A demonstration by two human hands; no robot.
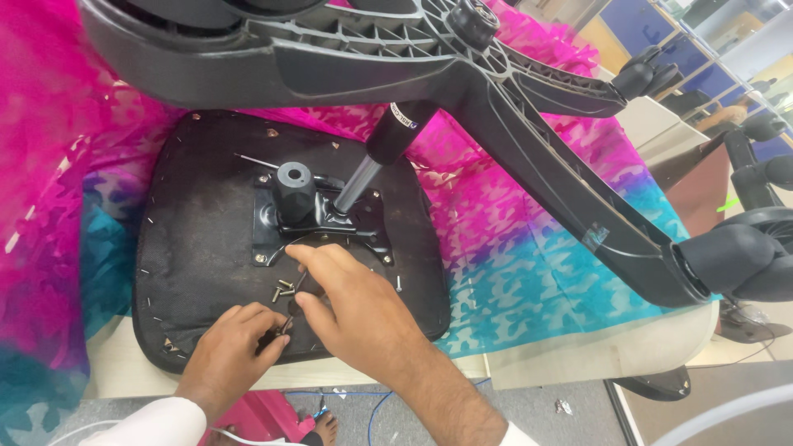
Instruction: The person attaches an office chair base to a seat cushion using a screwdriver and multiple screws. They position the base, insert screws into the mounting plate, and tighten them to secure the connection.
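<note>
An upturned chair seat (206, 248) lies on a pink and blue cloth (529, 223) over a table, its black underside facing up, with a metal plate (318, 227) bolted at the middle. A gas cylinder (376, 161) rises from the plate to the five-armed base (496, 91), which hangs across the top of the view with its casters (739, 260) off to the right. The left hand (231, 351) rests on the near part of the seat, fingers curled shut around a small dark tool (277, 334) (what kind is hard to tell). The right hand (351, 301) lies just beside it, palm down, fingers together and pinched on a thin rod (297, 285) at the seat. A few loose screws (282, 289) sit on the seat touching or just beside the right fingertips, between the hands and the plate. One more screw (398, 283) lies apart, to the right of the plate. Below the table edge, a foot (324, 427) and a blue wire (388, 396) show on the grey floor.
</note>
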